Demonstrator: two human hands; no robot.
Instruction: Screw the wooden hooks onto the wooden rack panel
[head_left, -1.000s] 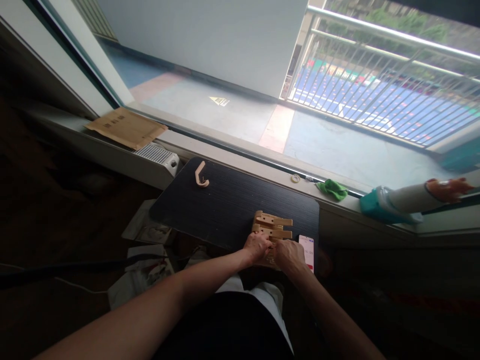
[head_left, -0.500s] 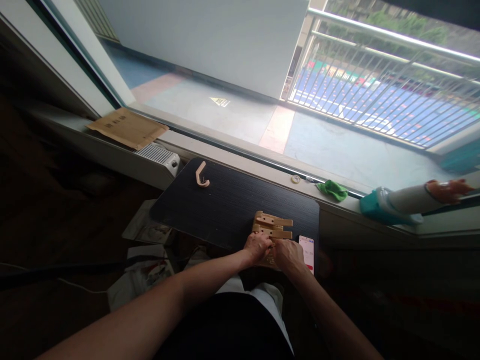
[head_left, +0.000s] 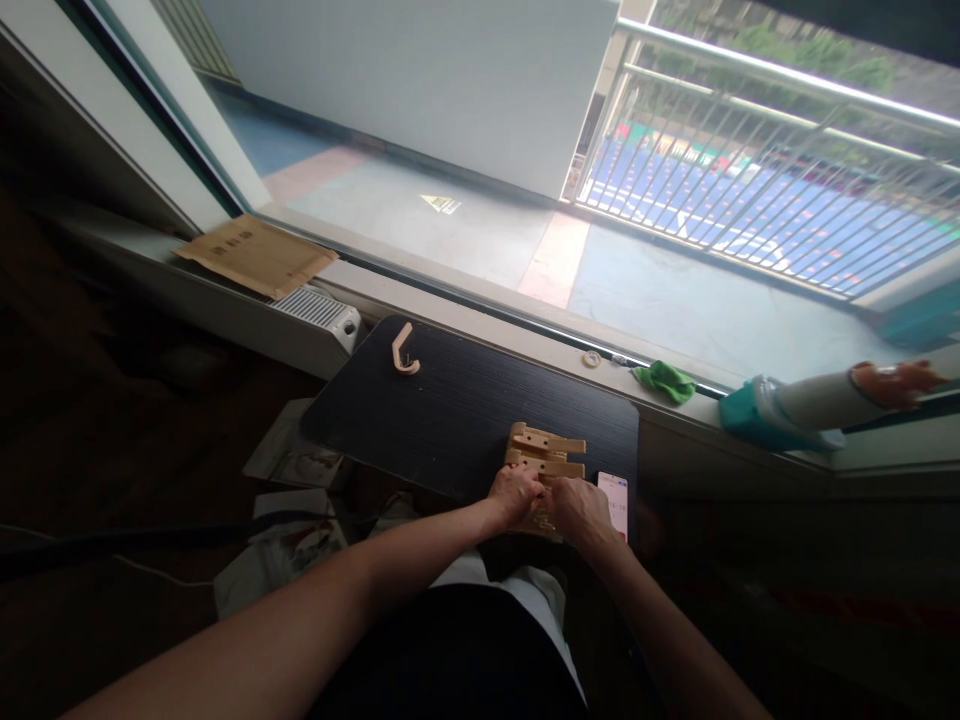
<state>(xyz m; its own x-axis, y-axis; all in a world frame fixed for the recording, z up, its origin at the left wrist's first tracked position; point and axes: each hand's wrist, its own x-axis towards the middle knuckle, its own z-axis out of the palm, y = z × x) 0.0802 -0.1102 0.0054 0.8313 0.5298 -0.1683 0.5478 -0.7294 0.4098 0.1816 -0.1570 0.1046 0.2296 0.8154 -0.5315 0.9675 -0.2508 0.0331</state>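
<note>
A light-brown wooden assembly (head_left: pixel 546 443) with two long bars, dark holes and a toothed-looking lower part lies near the front right of the black table (head_left: pixel 457 420). My left hand (head_left: pixel 516 494) rests on its left side, fingers bent and closed on it. Close beside that, my right hand (head_left: pixel 579 508) is closed with its fingertips pressed against the assembly's middle. Whatever small part sits between the fingertips is hidden. A bent, hook-shaped wooden piece (head_left: pixel 403 352) lies apart at the table's far left, with a small dark bit at its curve.
Right beside my right hand lies a lit phone (head_left: pixel 614 497) near the table edge. The windowsill holds a tape roll (head_left: pixel 592 358), a green cloth (head_left: pixel 665 381) and a teal container (head_left: pixel 750 405). A brown envelope (head_left: pixel 259 255) lies over the radiator (head_left: pixel 319 312) at left.
Both hands stay at the wooden assembly, with only a slight shift of the right hand and its fingers. The assembly and the hook-shaped piece have not visibly moved.
</note>
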